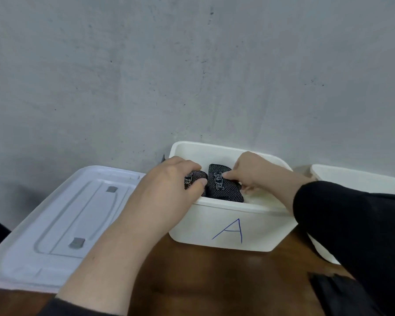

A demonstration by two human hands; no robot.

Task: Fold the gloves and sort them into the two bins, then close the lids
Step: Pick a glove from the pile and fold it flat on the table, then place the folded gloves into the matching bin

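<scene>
Down inside bin A (226,224), left hand (169,179) grips one folded glove (193,179), right hand (253,172) pinches the other glove (224,185); soft, light knit, best pinched across the fold.

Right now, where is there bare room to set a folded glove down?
Bare wood table in front of bin A, between the forearms. Bin A's right end shows open floor. Its left is crowded: both hands on folded gloves. The lid fills the table's left.

Two white bins were visible: one marked A (226,226), another (360,179) at right. One lid (55,229) lay off at left. Two folded black gloves (194,179) (224,188) sat in bin A. Two hands (169,179) (253,172) were in it.
</scene>
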